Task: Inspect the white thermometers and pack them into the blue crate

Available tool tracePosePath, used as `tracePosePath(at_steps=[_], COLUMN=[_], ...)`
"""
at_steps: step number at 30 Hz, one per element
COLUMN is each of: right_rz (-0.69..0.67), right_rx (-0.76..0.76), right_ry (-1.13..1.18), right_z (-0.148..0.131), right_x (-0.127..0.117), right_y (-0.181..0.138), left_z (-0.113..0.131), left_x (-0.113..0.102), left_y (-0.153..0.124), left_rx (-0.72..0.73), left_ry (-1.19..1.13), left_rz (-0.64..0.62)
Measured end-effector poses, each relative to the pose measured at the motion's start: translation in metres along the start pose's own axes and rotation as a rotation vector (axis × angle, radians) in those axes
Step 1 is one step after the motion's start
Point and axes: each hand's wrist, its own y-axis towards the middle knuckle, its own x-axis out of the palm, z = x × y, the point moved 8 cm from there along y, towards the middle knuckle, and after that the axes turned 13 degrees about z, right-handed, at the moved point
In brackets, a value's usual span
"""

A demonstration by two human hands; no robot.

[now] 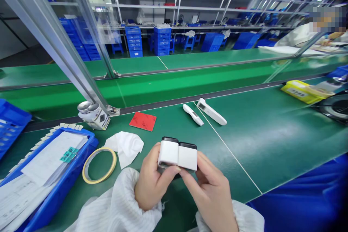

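Note:
My left hand (pixel 150 179) grips a small white block-shaped device (pixel 168 153) with a black top. A matching white-and-black device (pixel 188 157) is in my right hand (pixel 211 187). Both devices are held side by side, touching, above the green worktop (pixel 244 130); my thumbs meet at their lower edge. The undersides and some fingertips are hidden. To the left lies a crumpled white cloth or tissue (pixel 125 146), with a roll of tape (pixel 113 165) beside it. Beyond my hands are two white handheld thermometer-like devices, one smaller (pixel 193 115) and one larger (pixel 212 112).
A blue tray (pixel 58 197) of papers stands at left, near a white bottle-like container (pixel 96 116). A red card (pixel 143 121) lies behind the cloth. Metal posts (pixel 65 43) rise at the worktop's back edge. A yellow bin (pixel 301 91) and a person's white sleeve (pixel 293 35) are at right.

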Motion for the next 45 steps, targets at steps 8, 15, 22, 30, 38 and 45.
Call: tracePosePath(at_steps=[8, 15, 22, 30, 38, 45], right_rz=[0.015, 0.123, -0.01, -0.009, 0.052, 0.077], right_rx=[0.001, 0.191, 0.955, 1.276, 1.293, 1.288], right_ry=[-0.009, 0.122, 0.74, 0.98, 1.023, 0.976], right_z=[0.005, 0.017, 0.05, 0.048, 0.052, 0.051], right_x=[0.0, -0.01, 0.023, 0.033, 0.036, 0.031], right_y=[0.001, 0.001, -0.015, -0.023, -0.023, -0.023], left_z=[0.0, -0.015, -0.039, -0.035, -0.033, -0.028], left_x=[-0.001, 0.002, 0.025, 0.039, 0.041, 0.04], left_y=[0.001, 0.0, -0.01, -0.012, -0.016, -0.013], left_rx=[-0.019, -0.276, -0.864, -1.114, -1.182, -1.148], left_ry=[-0.012, -0.047, -0.546, -0.934, -1.051, -1.013], left_rz=[-0.012, -0.018, -0.024, -0.136, -0.2, -0.187])
